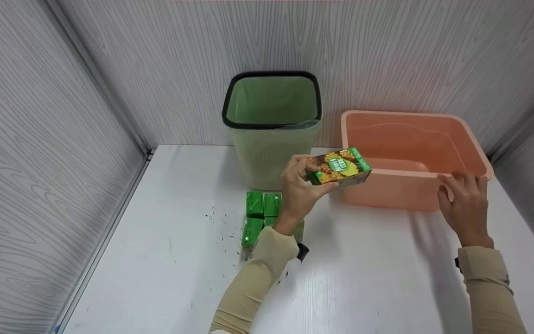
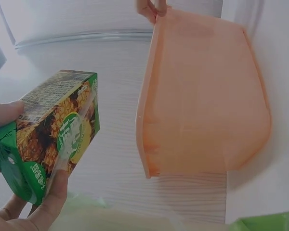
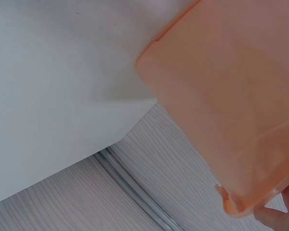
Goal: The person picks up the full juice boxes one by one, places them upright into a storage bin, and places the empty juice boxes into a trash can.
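Observation:
A green and brown juice carton [image 1: 339, 166] with pineapple pictures is held by my left hand [image 1: 299, 188], thumb on one side and fingers on the other. It hangs above the table, in front of the orange plastic tub [image 1: 390, 190]. My right hand [image 1: 466, 204] grips the tub's front rim near its right corner; in the right wrist view the thumb [image 3: 269, 217] lies against the outer side. Several green cartons [image 1: 254, 204] stand on the table, partly hidden behind my left wrist and sleeve.
A pale green trash bin [image 1: 267, 157] with a black rim and a clear liner stands at the back, left of the tub. Dark specks [image 1: 223, 222] are scattered over the white table [image 1: 169, 260]. Wood-grained panels [image 1: 179, 55] close off the back and sides.

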`<state>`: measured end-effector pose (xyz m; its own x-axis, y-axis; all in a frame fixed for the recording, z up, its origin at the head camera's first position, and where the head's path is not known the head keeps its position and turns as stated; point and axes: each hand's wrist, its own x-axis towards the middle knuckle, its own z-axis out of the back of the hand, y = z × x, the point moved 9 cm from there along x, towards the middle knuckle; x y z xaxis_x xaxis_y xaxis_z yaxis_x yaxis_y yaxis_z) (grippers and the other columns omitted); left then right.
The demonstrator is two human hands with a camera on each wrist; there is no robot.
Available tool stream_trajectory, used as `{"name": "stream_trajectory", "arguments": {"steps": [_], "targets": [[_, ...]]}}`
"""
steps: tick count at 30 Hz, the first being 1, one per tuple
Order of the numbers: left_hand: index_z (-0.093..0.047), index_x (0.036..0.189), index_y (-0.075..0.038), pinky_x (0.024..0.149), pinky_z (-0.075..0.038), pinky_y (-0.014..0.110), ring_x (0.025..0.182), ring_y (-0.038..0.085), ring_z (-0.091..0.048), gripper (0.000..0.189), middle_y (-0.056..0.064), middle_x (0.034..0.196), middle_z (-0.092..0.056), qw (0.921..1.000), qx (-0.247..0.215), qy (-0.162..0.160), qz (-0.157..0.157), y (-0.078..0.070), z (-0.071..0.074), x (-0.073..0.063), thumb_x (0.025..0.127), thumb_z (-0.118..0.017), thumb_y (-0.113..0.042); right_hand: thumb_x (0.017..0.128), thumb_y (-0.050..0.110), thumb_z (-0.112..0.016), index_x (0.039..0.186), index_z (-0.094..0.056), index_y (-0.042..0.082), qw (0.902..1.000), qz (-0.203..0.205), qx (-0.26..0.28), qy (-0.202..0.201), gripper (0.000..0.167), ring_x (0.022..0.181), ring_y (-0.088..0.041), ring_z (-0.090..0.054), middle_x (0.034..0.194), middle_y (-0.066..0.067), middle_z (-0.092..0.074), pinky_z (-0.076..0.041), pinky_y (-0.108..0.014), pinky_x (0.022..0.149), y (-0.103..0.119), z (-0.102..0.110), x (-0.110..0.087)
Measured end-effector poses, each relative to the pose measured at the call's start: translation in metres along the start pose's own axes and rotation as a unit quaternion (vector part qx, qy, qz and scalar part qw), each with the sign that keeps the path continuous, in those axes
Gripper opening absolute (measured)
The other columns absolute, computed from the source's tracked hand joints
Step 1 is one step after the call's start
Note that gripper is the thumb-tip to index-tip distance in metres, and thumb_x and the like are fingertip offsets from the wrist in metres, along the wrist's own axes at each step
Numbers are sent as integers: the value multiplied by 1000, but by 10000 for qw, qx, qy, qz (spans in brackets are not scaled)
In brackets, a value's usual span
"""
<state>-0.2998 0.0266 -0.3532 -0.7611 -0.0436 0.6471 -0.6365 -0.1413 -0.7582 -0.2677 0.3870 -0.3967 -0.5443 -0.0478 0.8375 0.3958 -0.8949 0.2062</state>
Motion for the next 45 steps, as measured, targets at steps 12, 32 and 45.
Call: {"name": "stream_trajectory", "arguments": {"steps": [12,32,45], "targets": [[-63,89,-2,92,-51,27,107,21,-60,39,13,107,-62,9992,311,-33,-230,-12,-19,20,68,-95,-9,88,-7,-65,103,-71,-6,9999,18,-82,-101,16,86,-55,-44,104,-36,-60,-33,-64,71,1,2,2],[-64,91,-1,93,-52,30,107,21,-61,39,15,109,-62,9989,253,27,-403,-4,-39,38,69,-95,-10,85,-12,-67,103,-71,-5,9999,-38,-83,-143,20,88,-55,-42,103,-35,-60,-33,-64,72,2,1,1],[-66,96,-2,95,-48,23,108,19,-61,40,14,112,-65,9985,480,60,-243,-3,-50,47,70,-95,-11,87,-11,-66,101,-72,-6,9997,-80,-5,-222,16,87,-55,-42,102,-35,-60,-32,-63,73,6,-1,1]]}}
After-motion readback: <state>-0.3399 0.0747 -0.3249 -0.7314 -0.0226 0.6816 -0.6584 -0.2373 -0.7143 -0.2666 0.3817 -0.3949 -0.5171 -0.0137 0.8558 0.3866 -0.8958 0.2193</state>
